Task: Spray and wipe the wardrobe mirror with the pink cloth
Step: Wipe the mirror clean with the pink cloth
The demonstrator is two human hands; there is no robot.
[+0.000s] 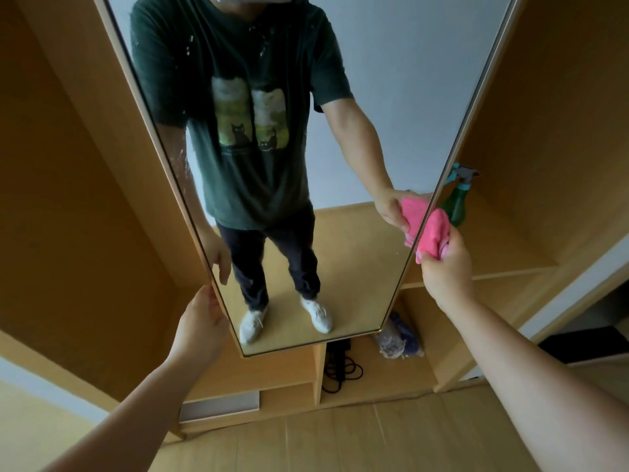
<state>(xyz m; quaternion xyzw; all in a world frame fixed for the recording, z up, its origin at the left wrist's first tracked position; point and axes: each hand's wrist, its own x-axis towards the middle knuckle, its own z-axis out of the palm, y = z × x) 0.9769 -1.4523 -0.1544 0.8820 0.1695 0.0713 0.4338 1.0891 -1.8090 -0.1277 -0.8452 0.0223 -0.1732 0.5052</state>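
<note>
The tall wardrobe mirror (pixel 357 131) fills the middle of the head view, narrowing toward its lower end. It reflects a person in a dark green T-shirt. White droplets and smears speckle its upper left glass. My right hand (pixel 446 267) clutches the bunched pink cloth (pixel 433 233) against the mirror's right edge. My left hand (pixel 204 321) grips the mirror's left edge low down. A green spray bottle (pixel 457 202) with a grey trigger stands on a shelf just behind the cloth.
Wooden wardrobe compartments flank the mirror. Below it, a shelf holds a coiled black cable (pixel 340 369) and a crumpled plastic bag (pixel 400 338). A white drawer front (pixel 219 407) sits at lower left. Wooden flooring (pixel 340 444) lies underfoot.
</note>
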